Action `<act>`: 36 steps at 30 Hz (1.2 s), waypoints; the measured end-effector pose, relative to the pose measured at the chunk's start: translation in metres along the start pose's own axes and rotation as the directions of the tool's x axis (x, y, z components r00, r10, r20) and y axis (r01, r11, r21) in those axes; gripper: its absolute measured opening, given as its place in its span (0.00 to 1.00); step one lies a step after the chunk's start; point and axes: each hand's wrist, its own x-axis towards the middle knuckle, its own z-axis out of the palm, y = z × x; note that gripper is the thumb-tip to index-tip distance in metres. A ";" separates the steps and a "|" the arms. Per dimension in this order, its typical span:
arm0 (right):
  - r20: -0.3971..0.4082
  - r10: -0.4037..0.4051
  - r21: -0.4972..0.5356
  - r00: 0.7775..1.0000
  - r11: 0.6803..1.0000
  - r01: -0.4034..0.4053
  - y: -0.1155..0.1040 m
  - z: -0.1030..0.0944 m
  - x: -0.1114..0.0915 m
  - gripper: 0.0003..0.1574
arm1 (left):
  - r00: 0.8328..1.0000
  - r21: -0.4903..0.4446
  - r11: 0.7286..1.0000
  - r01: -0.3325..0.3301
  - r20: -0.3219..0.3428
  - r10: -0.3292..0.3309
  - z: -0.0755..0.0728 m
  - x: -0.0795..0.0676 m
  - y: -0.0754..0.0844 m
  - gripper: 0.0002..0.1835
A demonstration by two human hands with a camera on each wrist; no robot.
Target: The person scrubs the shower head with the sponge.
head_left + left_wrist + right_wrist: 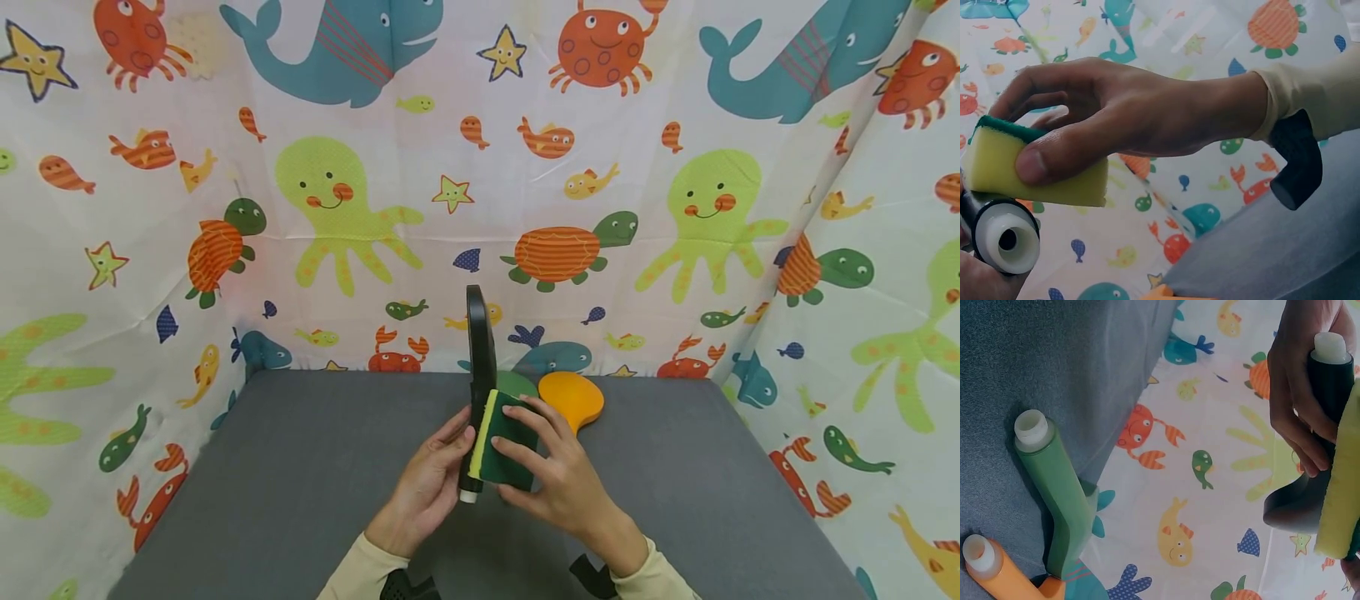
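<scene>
My left hand (423,492) holds a black handheld shower head (481,342) upright by its handle, seen edge-on in the head view. Its hollow white connector (1013,240) points toward the camera in the left wrist view. My right hand (558,471) grips a yellow and green sponge (510,442), thumb on the yellow side and fingers spread over the green scouring side. The sponge's yellow face lies along the black handle. In the right wrist view, the left fingers (1297,406) wrap around that handle beside the sponge.
Beyond the hands, a green shower head (516,384) and an orange shower head (573,396) lie side by side on the grey table (337,450). A white curtain (450,242) printed with sea animals hangs behind the table and along both sides.
</scene>
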 end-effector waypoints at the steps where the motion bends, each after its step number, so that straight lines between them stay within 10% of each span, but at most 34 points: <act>1: 0.002 0.002 0.001 1.000 1.000 -0.002 0.000 0.000 0.000 0.27 | 1.000 -0.004 1.000 0.001 -0.001 -0.001 0.000 0.000 0.000 0.36; 36: 0.063 -0.037 -0.011 0.997 0.999 0.038 -0.023 0.004 -0.018 0.27 | 0.999 0.047 0.998 -0.045 -0.015 0.045 -0.004 0.005 0.001 0.34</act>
